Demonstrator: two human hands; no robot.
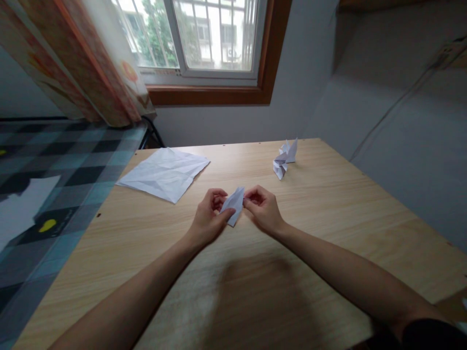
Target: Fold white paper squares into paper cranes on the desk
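A small piece of folded white paper [234, 203] is held just over the wooden table [328, 218], narrow and pointed in outline. My left hand [212, 214] grips it from the left, thumb lying across its face and fingers curled behind. On the other side, my right hand [263, 206] is closed in a pinch at the paper's right edge; the fingertips meet the edge, though the exact bit they hold is small. Beyond my right hand stand folded paper figures [286, 158], two by their look, close together.
A creased white sheet [166, 172] lies flat at the table's back left. Left of the table is a checked cloth surface [91, 165] with white paper [27, 209] on it. A wall with a hanging cable [390, 112] borders the right; a window [215, 39] is behind.
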